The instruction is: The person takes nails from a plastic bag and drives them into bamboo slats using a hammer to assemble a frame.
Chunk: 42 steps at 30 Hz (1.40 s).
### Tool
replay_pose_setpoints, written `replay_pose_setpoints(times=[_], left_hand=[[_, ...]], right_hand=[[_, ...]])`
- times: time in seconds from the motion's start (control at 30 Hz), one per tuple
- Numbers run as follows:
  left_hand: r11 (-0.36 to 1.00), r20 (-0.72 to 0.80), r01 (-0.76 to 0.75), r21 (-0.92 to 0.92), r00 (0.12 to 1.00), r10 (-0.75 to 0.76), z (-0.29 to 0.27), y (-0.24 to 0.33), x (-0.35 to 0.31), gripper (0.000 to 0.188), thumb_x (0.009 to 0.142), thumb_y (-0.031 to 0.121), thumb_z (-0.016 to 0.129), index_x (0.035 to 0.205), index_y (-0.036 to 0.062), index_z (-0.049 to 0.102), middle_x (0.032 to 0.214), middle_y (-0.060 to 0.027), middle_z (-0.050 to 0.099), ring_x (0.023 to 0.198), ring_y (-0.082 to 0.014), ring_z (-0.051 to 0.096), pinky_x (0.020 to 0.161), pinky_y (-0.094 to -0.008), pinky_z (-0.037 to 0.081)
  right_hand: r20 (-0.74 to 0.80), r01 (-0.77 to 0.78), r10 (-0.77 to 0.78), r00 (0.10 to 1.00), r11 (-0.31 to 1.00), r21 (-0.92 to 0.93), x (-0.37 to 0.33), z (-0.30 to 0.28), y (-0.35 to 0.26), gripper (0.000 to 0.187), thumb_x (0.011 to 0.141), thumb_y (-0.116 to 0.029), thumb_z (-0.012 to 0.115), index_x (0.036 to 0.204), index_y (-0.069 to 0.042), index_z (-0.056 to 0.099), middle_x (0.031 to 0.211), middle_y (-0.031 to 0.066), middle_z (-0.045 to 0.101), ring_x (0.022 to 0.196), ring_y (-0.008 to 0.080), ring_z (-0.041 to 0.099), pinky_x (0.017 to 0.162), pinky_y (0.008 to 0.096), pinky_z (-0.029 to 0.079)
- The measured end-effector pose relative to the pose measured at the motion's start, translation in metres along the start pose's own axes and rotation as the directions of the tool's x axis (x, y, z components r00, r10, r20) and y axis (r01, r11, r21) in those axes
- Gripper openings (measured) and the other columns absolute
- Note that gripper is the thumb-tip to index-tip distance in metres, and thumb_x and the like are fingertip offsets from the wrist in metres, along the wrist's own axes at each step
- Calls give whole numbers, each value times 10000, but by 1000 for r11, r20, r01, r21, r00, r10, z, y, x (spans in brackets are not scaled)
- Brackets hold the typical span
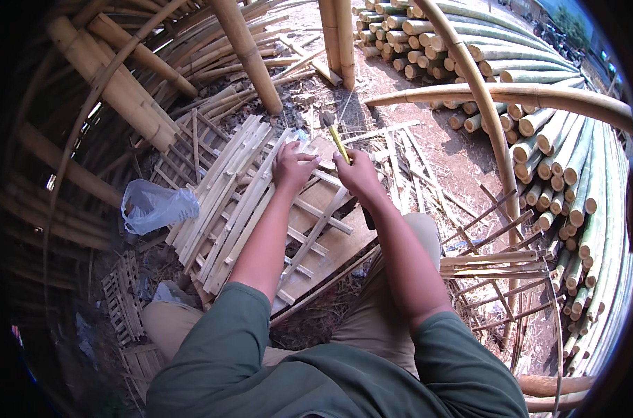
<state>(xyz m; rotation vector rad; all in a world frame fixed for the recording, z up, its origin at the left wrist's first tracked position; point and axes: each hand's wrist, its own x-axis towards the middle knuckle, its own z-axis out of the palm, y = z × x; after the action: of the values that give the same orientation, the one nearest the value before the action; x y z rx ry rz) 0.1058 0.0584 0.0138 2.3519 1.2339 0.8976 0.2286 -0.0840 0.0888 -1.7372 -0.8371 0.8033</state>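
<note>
The head view puts me over the work: the right hand [358, 174] is closed round a hammer-like tool [339, 143] with a yellow handle; its long axis runs away from the person and slightly left, the dark head standing out beyond the fist; the left hand [293, 166] lies just to the left of it, bent over the far ends of the pale bamboo slats [219, 182]; whether its fingers pinch something small, I cannot tell.

The slats slant from near left to far right, so the tool's line crosses theirs; they lie to the left of the right fist, and the left hand is plainly the nearer one, touching them; below the hands, crosspieces [323, 214] show over a brown board [354, 240]; a plastic bag [159, 207] sits at the slats' left edge.
</note>
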Motion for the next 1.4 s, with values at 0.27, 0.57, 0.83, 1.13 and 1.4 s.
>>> replay_pose_setpoints(times=[0.27,0.57,0.83,1.13,1.4], left_hand=[[996,70,66,62,995,-70,-2,10,1,247,738,477,768,802,238,778,1502,-67,395,1474,-280,166,1192,-523,-7],[990,128,120,74,983,-129,-6,13,2,209,746,456,743,814,263,781,1541,-75,342,1482,-285,144,1194,-496,-38],[988,113,123,91,985,-133,-3,8,4,209,741,452,744,845,275,782,1574,-59,283,1489,-278,115,1199,-476,-22],[985,137,156,77,977,-166,-1,10,5,219,740,459,740,833,266,784,1569,-64,295,1490,-268,115,1199,-468,-25],[987,197,143,75,968,-155,0,-1,11,353,700,559,765,872,251,790,1583,-63,261,1493,-277,74,1184,-492,-73]], right_hand=[[-52,264,-275,960,951,-163,-16,-16,2,262,888,-171,626,1090,-5,635,824,218,682,795,375,681,739,444,520],[-175,176,-323,930,811,-558,-13,-2,14,286,841,-248,660,1036,-40,632,824,217,683,782,378,673,718,474,518],[-156,147,-304,940,771,-619,-15,-2,5,273,865,-248,635,1130,-205,685,841,144,704,768,337,679,709,454,523],[-175,156,-323,930,778,-608,-17,-3,12,269,872,-248,638,1122,-316,711,808,137,694,735,325,673,673,439,518],[-134,142,-279,951,777,-613,-11,3,16,238,890,-224,573,1066,-237,734,836,147,696,802,326,680,714,441,517]])
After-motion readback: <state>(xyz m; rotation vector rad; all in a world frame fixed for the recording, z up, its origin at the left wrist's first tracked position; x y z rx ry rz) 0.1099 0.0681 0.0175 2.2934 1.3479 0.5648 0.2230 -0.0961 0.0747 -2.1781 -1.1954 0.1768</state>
